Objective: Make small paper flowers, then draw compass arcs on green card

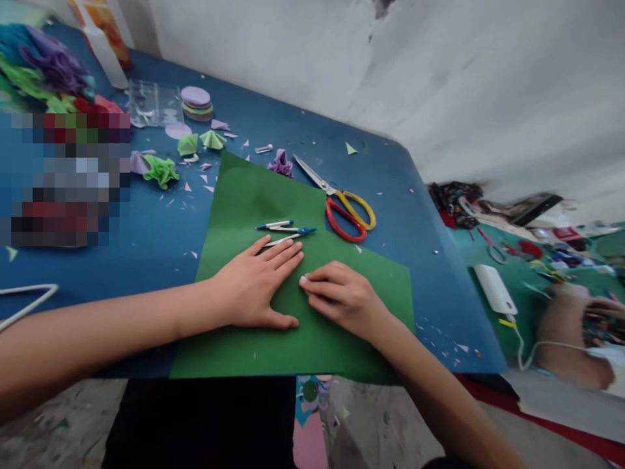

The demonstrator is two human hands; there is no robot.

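A large sheet of green paper [244,202] lies on the blue table, its upper right part cut away. My left hand [261,283] rests flat on the paper, fingers stretched and thumb apart. My right hand [342,296] pinches a small white piece [303,281], which looks like an eraser, close to the paper; the fingers partly hide it. Just beyond my left fingertips lies a drawing compass [297,231] with a blue hinge, with a blue and white pencil or pen in it. Scissors [334,192] with one red and one yellow handle lie at the sheet's upper right edge.
Paper scraps [188,187], crumpled paper flowers [161,170], a clear plastic box [156,104] and stacked paper circles [196,104] occupy the back left. A white bottle [105,55] stands there. On the right, another person's arm [569,339] is beside a white power bank [495,290] with a cable.
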